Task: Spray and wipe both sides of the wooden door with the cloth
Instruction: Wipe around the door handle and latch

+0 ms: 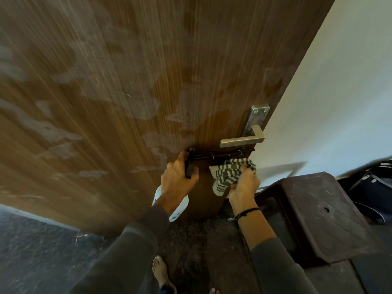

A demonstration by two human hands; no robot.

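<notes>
The wooden door [131, 81] fills most of the view, its brown surface streaked with wet and pale dried patches. My left hand [177, 179] grips a spray bottle [180, 205] by its black trigger head, low on the door beside a dark sliding bolt [222, 154]. The bottle's white body hangs below my wrist. My right hand [244, 184] holds a bunched green-and-white striped cloth [230, 174] against the door just under the bolt. A metal lever handle [244, 140] sits right above the cloth.
A dark brown plastic stool [318, 215] stands close on the right, next to the door's edge. A dark bag [375, 187] lies behind it against the white wall [339, 92]. The floor [38, 251] is dark speckled stone. My bare feet show at the bottom.
</notes>
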